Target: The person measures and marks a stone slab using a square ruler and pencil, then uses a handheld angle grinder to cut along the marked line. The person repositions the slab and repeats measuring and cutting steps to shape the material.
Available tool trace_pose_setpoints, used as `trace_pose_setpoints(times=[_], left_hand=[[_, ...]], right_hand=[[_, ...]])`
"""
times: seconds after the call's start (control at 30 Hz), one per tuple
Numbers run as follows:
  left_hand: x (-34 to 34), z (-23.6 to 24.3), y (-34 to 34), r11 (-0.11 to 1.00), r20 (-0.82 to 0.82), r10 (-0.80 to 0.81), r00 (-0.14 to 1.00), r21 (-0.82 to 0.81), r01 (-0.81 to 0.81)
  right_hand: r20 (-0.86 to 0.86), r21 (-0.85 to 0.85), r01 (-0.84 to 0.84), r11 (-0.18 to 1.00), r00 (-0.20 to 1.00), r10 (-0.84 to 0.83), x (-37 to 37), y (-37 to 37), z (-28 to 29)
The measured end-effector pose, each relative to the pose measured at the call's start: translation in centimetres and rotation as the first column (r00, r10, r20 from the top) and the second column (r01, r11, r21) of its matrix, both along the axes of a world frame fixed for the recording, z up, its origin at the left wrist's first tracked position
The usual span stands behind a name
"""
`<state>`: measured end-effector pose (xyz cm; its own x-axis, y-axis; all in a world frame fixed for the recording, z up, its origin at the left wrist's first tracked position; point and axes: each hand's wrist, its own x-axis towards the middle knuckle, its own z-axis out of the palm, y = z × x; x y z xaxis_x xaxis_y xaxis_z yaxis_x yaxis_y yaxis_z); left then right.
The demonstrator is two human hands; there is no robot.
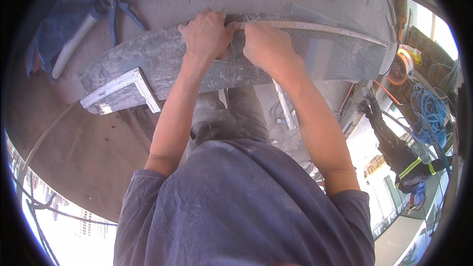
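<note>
A long grey, dusty slab (162,59) lies across in front of me. My left hand (207,34) is closed at its far edge, with a small object partly hidden under the palm. Close beside it, my right hand (268,42) is curled into a grip at the near end of a narrow pale strip that looks like a measuring tape (335,29). This strip runs along the far edge to the right. On the slab's left end rests a white L-shaped square (113,88), partly overhanging the near edge.
Blue-handled pliers (120,17) and a dark blue bag (69,24) lie at the far left. A white bar (283,103) shows below the slab. Coiled blue rope (428,111), an orange round object (400,66) and another person (409,167) with reflective bands are at right.
</note>
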<state>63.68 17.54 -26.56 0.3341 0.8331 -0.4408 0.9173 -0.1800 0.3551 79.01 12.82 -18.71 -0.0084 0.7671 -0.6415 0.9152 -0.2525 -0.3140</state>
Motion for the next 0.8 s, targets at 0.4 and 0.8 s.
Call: trace_pose_setpoints(times=[0.4, 0.8], left_hand=[[-0.1, 0.5, -0.9, 0.999, 0.032, 0.036, 0.999, 0.020, -0.037], [-0.6, 0.3, -0.8, 0.998, 0.038, 0.048, 0.998, 0.026, -0.049]], right_hand=[[0.057, -0.033, -0.074, 0.997, 0.996, 0.075, 0.4, 0.4, 0.3], [0.057, -0.122, -0.099, 0.988, 0.993, 0.106, -0.1, 0.7, 0.7]])
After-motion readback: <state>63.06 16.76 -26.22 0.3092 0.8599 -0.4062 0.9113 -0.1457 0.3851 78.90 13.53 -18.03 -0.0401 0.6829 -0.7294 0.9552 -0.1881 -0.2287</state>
